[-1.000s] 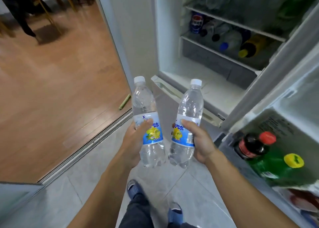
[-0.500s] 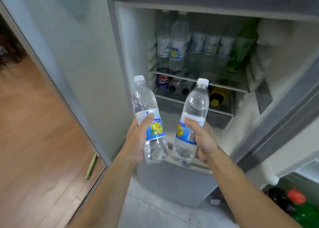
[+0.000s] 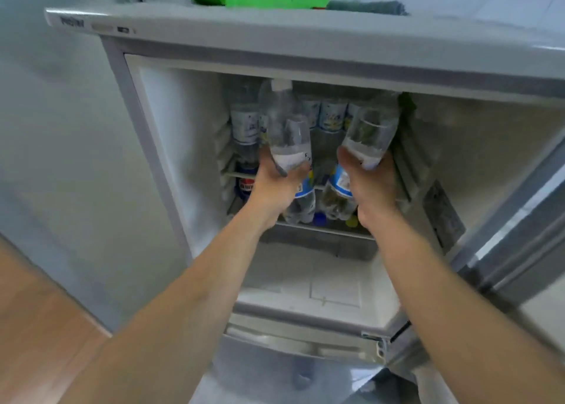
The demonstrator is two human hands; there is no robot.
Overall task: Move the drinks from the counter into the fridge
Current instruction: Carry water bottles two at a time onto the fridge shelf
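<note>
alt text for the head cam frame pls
Left hand and right hand each hold a clear water bottle, left bottle and right bottle, reaching into the open fridge toward its stocked upper shelf.

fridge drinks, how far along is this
Done: the open grey fridge already has labelled bottles standing on its upper shelf. In hand: the left hand and right hand each hold a clear plastic water bottle, reaching them in at that shelf. Left: setting both down; the counter is out of view.
</note>
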